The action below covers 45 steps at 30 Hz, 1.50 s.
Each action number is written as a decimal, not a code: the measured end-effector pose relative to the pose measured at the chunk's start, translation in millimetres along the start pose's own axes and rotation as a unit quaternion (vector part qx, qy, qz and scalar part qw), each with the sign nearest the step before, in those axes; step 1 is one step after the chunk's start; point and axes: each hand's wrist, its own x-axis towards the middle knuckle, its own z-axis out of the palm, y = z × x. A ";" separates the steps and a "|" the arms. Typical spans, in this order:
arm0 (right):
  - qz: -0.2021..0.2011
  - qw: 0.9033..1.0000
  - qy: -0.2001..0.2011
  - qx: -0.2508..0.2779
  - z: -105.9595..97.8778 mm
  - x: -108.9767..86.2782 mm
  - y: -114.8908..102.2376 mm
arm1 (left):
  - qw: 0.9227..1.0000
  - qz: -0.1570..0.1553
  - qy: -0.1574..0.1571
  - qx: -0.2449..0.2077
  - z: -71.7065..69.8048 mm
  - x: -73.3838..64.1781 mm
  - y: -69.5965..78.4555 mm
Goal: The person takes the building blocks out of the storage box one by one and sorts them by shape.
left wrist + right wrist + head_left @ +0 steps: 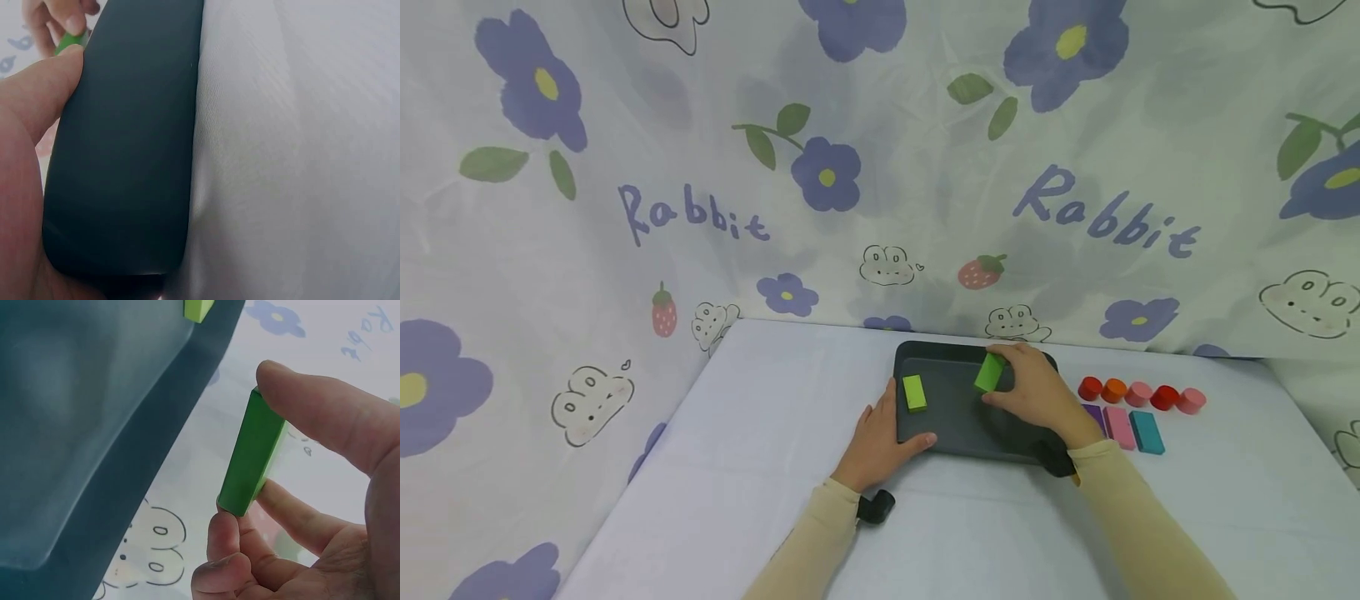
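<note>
A dark grey tray (958,442) lies on the white table. My left hand (876,442) rests at its front left corner, fingers extended along the left side and thumb at the front rim. In the left wrist view the thumb (44,87) touches the tray's wall (128,150). Over the tray's right half, my right hand (1037,392) pinches a green block (990,373) between thumb and fingers. The right wrist view has this block (253,456) held by its ends, apart from the tray. A yellow-green block (914,393) lies inside the tray at the left.
Right of the tray stands a row of several round red, orange and pink pieces (1138,394). In front of them lie a purple block (1094,414), a pink block (1120,427) and a teal block (1147,432). A patterned cloth (880,208) hangs behind the table.
</note>
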 end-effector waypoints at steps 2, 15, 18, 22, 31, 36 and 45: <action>-0.004 1.000 0.004 -0.005 -1.5 -3.2 1.6 | 1.000 0.000 0.000 -0.001 0.1 0.0 0.0; 0.004 1.000 0.007 -0.020 -8.8 -24.1 10.5 | 1.000 0.000 -0.001 -0.005 0.4 0.0 -1.2; 0.004 1.000 0.009 -0.019 -10.8 -29.6 12.0 | 1.000 0.001 -0.002 -0.005 0.8 0.3 -1.7; 0.003 1.000 0.014 -0.014 -14.6 -37.5 14.8 | 1.000 0.000 -0.004 -0.002 1.3 1.3 -2.2; -0.003 1.000 0.013 -0.005 -22.3 -50.4 29.3 | 1.000 -0.001 -0.006 -0.006 -0.2 1.5 -1.3; 0.011 1.000 0.011 -0.007 -27.4 -57.3 33.9 | 1.000 -0.001 -0.004 -0.004 0.5 1.6 -2.2; 0.028 1.000 0.005 0.002 -36.2 -69.2 42.1 | 1.000 0.006 -0.002 -0.007 0.1 1.6 -1.4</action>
